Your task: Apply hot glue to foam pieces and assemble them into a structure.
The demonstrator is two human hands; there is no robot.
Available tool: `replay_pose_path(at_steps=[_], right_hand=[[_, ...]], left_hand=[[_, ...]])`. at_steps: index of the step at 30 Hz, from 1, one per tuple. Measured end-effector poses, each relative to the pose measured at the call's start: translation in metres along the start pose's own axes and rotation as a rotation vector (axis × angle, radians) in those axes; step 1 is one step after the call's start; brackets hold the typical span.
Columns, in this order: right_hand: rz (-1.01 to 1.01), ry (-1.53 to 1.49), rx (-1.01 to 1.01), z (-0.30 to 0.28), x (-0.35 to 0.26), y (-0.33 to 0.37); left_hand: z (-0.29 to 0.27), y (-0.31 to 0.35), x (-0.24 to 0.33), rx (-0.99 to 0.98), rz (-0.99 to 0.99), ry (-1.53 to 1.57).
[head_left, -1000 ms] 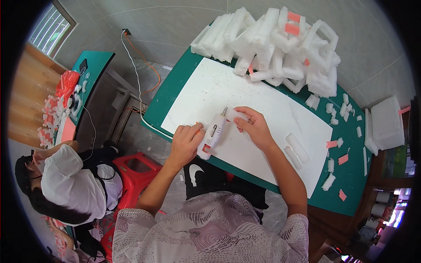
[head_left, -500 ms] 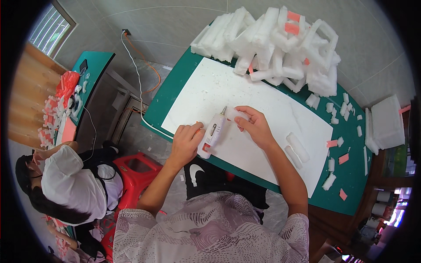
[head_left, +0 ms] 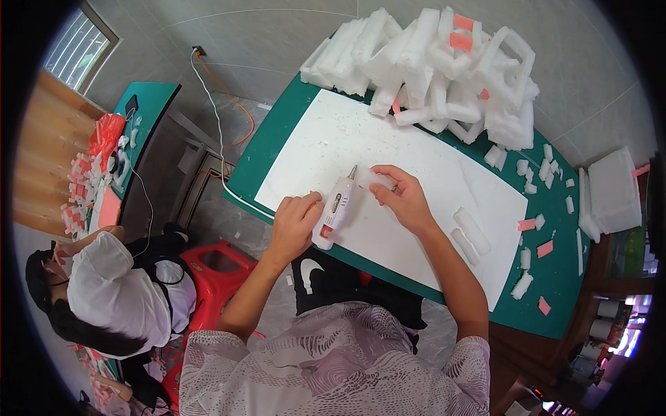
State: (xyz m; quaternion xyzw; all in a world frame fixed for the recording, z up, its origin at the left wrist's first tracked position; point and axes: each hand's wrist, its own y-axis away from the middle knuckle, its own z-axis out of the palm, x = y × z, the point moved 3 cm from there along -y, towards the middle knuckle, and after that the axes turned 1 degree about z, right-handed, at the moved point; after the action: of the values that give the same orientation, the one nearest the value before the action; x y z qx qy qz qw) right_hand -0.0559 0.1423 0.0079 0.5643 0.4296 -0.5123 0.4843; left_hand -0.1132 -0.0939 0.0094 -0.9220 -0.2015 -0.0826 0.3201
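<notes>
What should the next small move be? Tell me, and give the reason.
I'd bring the white foam piece gently to the glue gun nozzle: the right hand already pinches that piece close beside the metal tip, and the left hand is at the gun's side, probably able to steady it.

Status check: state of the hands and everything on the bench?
left hand: curled beside glue gun, grip unclear
glue gun: nozzle forward; power state unclear
right hand: pinching foam piece
foam piece: held near the nozzle
foam strips: lying on white sheet
white sheet: flat
foam frames: piled up
foam scraps: scattered
</notes>
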Motion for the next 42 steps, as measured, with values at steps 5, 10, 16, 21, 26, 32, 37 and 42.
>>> replay_pose_path(at_steps=[5, 10, 16, 21, 26, 32, 37, 42], right_hand=[[-0.027, -0.021, 0.007, 0.003, -0.004, 0.001], [-0.053, -0.014, 0.013, 0.003, -0.002, 0.001], [-0.067, -0.019, -0.005, 0.003, 0.000, 0.000], [-0.065, -0.032, -0.020, 0.004, 0.000, 0.001], [-0.091, -0.052, 0.015, 0.004, 0.002, 0.001], [-0.089, -0.014, 0.061, 0.002, 0.011, -0.002], [-0.162, 0.069, 0.106, 0.003, 0.008, -0.002], [-0.197, 0.157, 0.143, 0.004, 0.007, -0.001]], left_hand=[[0.000, 0.001, 0.000, 0.017, 0.006, 0.007], [0.000, 0.001, 0.000, 0.018, -0.005, 0.022], [0.001, 0.001, 0.000, 0.034, -0.005, 0.055], [0.000, 0.001, 0.000, 0.039, -0.008, 0.070], [-0.002, -0.001, 0.003, 0.081, -0.050, 0.083], [0.002, 0.005, 0.000, 0.033, -0.082, 0.082], [0.002, 0.004, 0.001, 0.038, -0.093, 0.077], [0.003, 0.003, 0.002, 0.023, -0.098, 0.080]])
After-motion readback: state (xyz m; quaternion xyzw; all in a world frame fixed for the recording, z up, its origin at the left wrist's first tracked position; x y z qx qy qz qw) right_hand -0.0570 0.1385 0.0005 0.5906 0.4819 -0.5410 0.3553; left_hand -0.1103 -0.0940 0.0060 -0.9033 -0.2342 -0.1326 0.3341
